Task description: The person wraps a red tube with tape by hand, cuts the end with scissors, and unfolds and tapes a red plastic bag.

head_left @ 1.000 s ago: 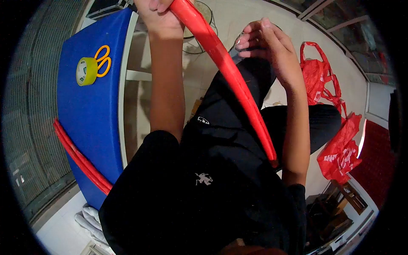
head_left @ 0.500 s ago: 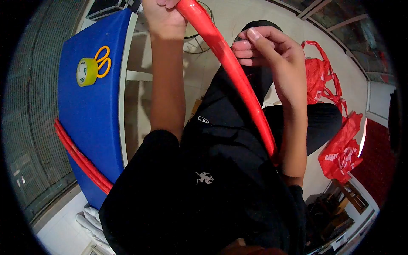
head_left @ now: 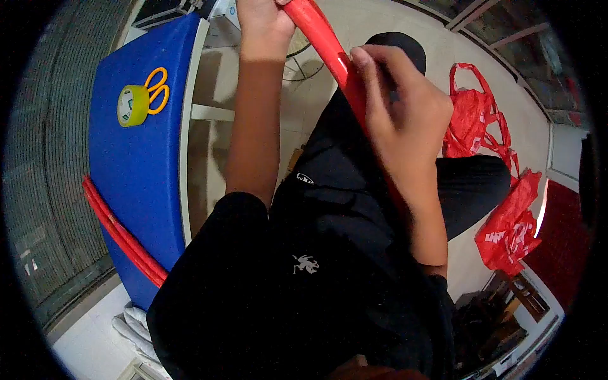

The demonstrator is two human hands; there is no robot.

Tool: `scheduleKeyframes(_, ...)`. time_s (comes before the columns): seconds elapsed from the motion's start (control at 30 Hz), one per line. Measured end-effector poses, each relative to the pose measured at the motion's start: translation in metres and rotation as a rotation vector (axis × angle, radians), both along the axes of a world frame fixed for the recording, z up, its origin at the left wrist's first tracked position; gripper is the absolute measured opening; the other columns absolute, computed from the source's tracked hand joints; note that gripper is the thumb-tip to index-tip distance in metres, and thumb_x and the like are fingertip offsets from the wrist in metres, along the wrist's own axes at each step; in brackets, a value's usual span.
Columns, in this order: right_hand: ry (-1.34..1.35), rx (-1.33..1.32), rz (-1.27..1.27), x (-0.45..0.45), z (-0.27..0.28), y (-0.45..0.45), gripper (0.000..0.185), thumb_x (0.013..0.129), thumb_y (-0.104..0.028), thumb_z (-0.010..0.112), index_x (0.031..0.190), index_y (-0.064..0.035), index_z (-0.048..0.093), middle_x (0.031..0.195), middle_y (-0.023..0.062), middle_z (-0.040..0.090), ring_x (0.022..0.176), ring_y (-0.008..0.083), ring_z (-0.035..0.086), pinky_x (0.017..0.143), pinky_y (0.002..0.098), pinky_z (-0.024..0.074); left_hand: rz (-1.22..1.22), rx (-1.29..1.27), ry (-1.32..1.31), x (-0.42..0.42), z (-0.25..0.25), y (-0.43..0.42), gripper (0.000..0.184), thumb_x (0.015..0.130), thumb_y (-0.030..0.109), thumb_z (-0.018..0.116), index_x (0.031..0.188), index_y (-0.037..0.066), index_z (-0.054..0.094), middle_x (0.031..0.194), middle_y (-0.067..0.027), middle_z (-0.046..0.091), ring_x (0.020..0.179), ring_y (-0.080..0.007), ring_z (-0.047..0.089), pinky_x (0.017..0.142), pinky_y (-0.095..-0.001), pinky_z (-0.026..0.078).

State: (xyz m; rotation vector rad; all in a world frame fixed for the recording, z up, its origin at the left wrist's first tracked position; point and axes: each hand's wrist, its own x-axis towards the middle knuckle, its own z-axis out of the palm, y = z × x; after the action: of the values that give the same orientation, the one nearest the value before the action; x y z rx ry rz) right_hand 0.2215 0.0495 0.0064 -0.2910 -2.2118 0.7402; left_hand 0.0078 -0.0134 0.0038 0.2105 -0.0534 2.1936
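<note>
A long red roll, glossy like plastic film, runs slantwise from the top of the view down across my lap. My left hand is closed around its upper part, with the fingers partly cut off by the frame's top edge. Beside the roll's middle, my right hand is closed, thumb and forefinger pinched together at the roll's edge. Whatever lies between those fingertips is too small to name. The right hand and forearm cover the roll's lower stretch.
On the blue table at left lie a roll of yellowish tape, orange-handled scissors and thin red rolls. A red plastic bag and another red bag rest on the floor at right.
My right hand has moved down and turned, its fingers going from loosely curled to pinched against the roll. My left hand and the roll's top have shifted slightly right.
</note>
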Motion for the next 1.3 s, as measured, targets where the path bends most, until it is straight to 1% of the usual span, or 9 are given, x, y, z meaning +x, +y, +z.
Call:
scheduleKeyframes(0.23, -0.073, 0.489, -0.145, -0.003, -0.014, -0.022, 0.018, 0.080, -0.010, 0.073, 0.096, -0.0041, 0.068, 0.077, 0.0060, 0.067, 0.056, 0.0191, 0.060, 0.050, 0.0307, 0.0474, 0.364, -0.355, 0.406, -0.007, -0.015, 0.013, 0.025, 0.101, 0.023, 0.052, 0.080, 0.011, 0.047, 0.053, 0.0056, 0.034, 0.037, -0.0047, 0.030, 0.033, -0.0194, 0.027)
scheduleKeyframes(0.4, -0.415, 0.592, -0.261, 0.002, -0.036, -0.060, 0.040, 0.090, -0.013, 0.052, 0.125, 0.0063, 0.051, 0.132, 0.0270, 0.052, 0.123, 0.0331, 0.054, 0.100, 0.0384, 0.0467, 0.421, -0.531, 0.341, -0.011, -0.026, 0.016, 0.025, 0.098, 0.027, 0.057, 0.080, 0.014, 0.046, 0.053, 0.0060, 0.037, 0.037, -0.0054, 0.032, 0.034, -0.0203, 0.028)
scheduleKeyframes(0.5, -0.460, 0.612, -0.208, 0.011, -0.041, -0.067, 0.039, 0.090, -0.009, 0.050, 0.126, 0.0054, 0.051, 0.133, 0.0296, 0.050, 0.127, 0.0359, 0.049, 0.105, 0.0430, 0.0418, 0.444, -0.579, 0.359, -0.012, -0.031, 0.017, 0.025, 0.097, 0.028, 0.059, 0.080, 0.015, 0.046, 0.054, 0.0063, 0.036, 0.038, -0.0053, 0.033, 0.035, -0.0199, 0.028)
scheduleKeyframes(0.67, -0.232, 0.006, 0.281, 0.030, -0.001, -0.031, 0.039, 0.081, -0.012, 0.068, 0.118, -0.0025, 0.059, 0.118, 0.0185, 0.060, 0.112, 0.0391, 0.057, 0.092, 0.0454, 0.0475, 0.436, -0.616, 0.311, -0.014, -0.037, 0.013, 0.025, 0.097, 0.027, 0.060, 0.080, 0.014, 0.047, 0.054, 0.0065, 0.035, 0.039, -0.0053, 0.034, 0.035, -0.0196, 0.029)
scheduleKeyframes(0.77, -0.139, -0.398, 0.102, 0.006, -0.012, 0.009, 0.036, 0.094, -0.028, 0.060, 0.117, 0.0004, 0.058, 0.104, 0.0176, 0.065, 0.099, 0.0327, 0.062, 0.088, 0.0394, 0.0487, 0.351, -0.453, 0.297, -0.007, -0.032, 0.008, 0.026, 0.098, 0.027, 0.059, 0.080, 0.013, 0.047, 0.054, 0.0062, 0.034, 0.039, -0.0058, 0.033, 0.035, -0.0194, 0.028)
scheduleKeyframes(0.9, -0.548, -1.301, 0.786, -0.014, -0.021, 0.026, 0.040, 0.099, -0.036, 0.054, 0.123, -0.0043, 0.049, 0.088, 0.0060, 0.066, 0.060, 0.0123, 0.062, 0.056, 0.0280, 0.0501, 0.169, -0.092, 0.323, -0.002, -0.018, 0.009, 0.028, 0.099, 0.028, 0.056, 0.079, 0.011, 0.046, 0.053, 0.0053, 0.032, 0.037, -0.0063, 0.030, 0.034, -0.0193, 0.028)
scheduleKeyframes(1.0, -0.571, -1.203, 0.679, -0.016, -0.029, 0.014, 0.036, 0.099, -0.034, 0.054, 0.115, -0.0026, 0.048, 0.081, 0.0115, 0.067, 0.053, 0.0248, 0.064, 0.050, 0.0367, 0.0504, 0.284, -0.249, 0.319, 0.002, -0.015, 0.011, 0.030, 0.101, 0.031, 0.052, 0.079, 0.011, 0.046, 0.053, 0.0050, 0.032, 0.036, -0.0064, 0.030, 0.034, -0.0197, 0.028)
scheduleKeyframes(1.07, -0.443, -0.310, 0.299, -0.017, -0.034, 0.005, 0.033, 0.098, -0.033, 0.054, 0.105, -0.0018, 0.046, 0.077, 0.0208, 0.066, 0.062, 0.0392, 0.065, 0.053, 0.0448, 0.0512, 0.457, -0.452, 0.329, 0.012, -0.017, 0.011, 0.028, 0.101, 0.031, 0.051, 0.081, 0.012, 0.045, 0.055, 0.0054, 0.033, 0.039, -0.0058, 0.032, 0.037, -0.0196, 0.030)
scheduleKeyframes(1.3, -0.527, -0.118, 0.114, -0.002, -0.013, -0.007, 0.034, 0.096, -0.031, 0.056, 0.099, 0.0001, 0.044, 0.071, 0.0256, 0.062, 0.069, 0.0471, 0.061, 0.055, 0.0518, 0.0469, 0.335, -0.496, 0.302, 0.006, -0.024, 0.007, 0.031, 0.097, 0.036, 0.058, 0.078, 0.012, 0.048, 0.054, 0.0062, 0.039, 0.042, -0.0057, 0.034, 0.043, -0.0203, 0.034)
